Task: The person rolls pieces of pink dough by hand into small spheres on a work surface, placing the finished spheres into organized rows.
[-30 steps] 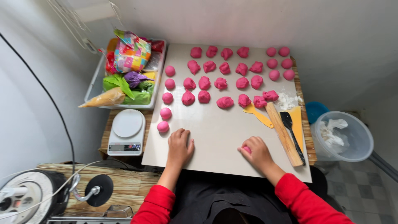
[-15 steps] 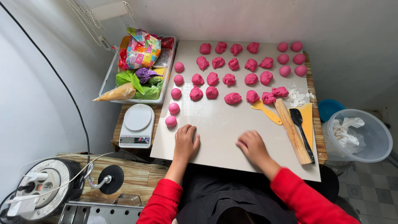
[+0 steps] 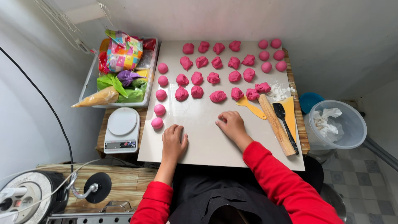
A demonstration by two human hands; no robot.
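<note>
White walls close in around a small wooden tabletop (image 3: 296,124), most of it covered by a pale work board (image 3: 207,141). Both of the person's hands lie on the bare lower part of that board, sleeves red. The left hand (image 3: 173,142), low and left of centre, rests palm down with its fingers (image 3: 171,132) laid flat and close together, holding nothing. The right hand (image 3: 232,125), near the middle of the frame, is curled over the board with its fingers (image 3: 222,121) bent and bunched; whether they pinch anything beneath them I cannot tell.

Pink dough pieces (image 3: 218,96) fill the upper half of the board in loose rows, rough lumps in the centre. Smooth pink balls (image 3: 157,123) run in a column down the left edge, the lowest one just beside the left hand, and more round balls (image 3: 273,55) sit at the upper right. A patch of white flour (image 3: 280,92) lies right of the lumps.

Down the right side a wooden rolling pin (image 3: 277,124) lies slanted, with a yellow scraper (image 3: 251,107) to its left and a black spatula (image 3: 285,126) on a yellow sheet (image 3: 290,116) to its right. Left of the board sits a white kitchen scale (image 3: 121,129), and above it a clear tray (image 3: 89,83) of coloured bags. At the far right stands a clear plastic bucket (image 3: 352,128) holding crumpled white paper.
</note>
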